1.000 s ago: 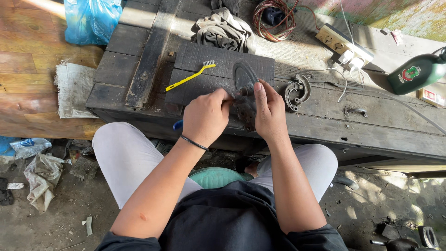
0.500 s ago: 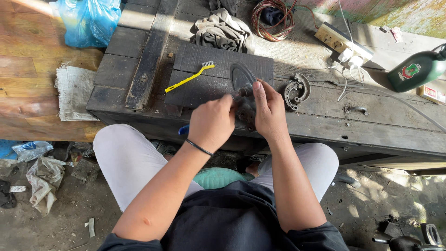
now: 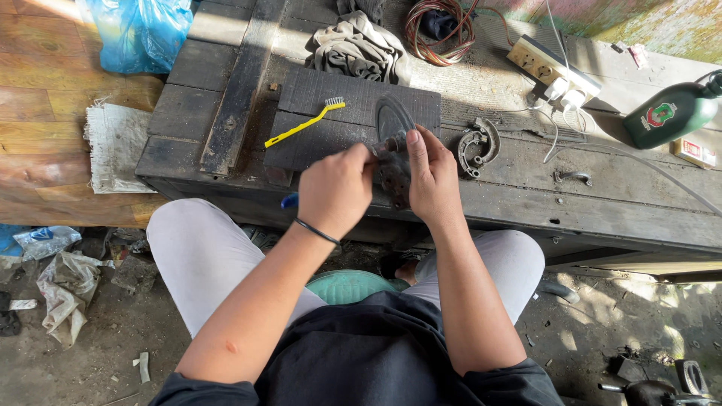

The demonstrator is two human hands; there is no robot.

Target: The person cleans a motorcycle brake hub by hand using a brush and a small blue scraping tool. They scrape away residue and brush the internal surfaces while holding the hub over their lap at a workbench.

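Both hands met over the near edge of the dark wooden surface (image 3: 226,143): the right hand (image 3: 430,177) had its fingers closed around a dark, grimy metal part (image 3: 392,174), and the left hand (image 3: 335,192) was curled against it. One such part was held; it looked stiff, heavy and probably greasy, best gripped by its rim. Nearby lay one yellow brush (image 3: 303,125) and one curved brake shoe (image 3: 478,144).

Both hands meet over a dark metal part (image 3: 392,174) at the edge of the wooden bench (image 3: 526,203) — the right hand (image 3: 431,177) grips it, the left hand (image 3: 336,189) closes beside it. A yellow brush (image 3: 303,124) lies near, on a dark board (image 3: 331,113).
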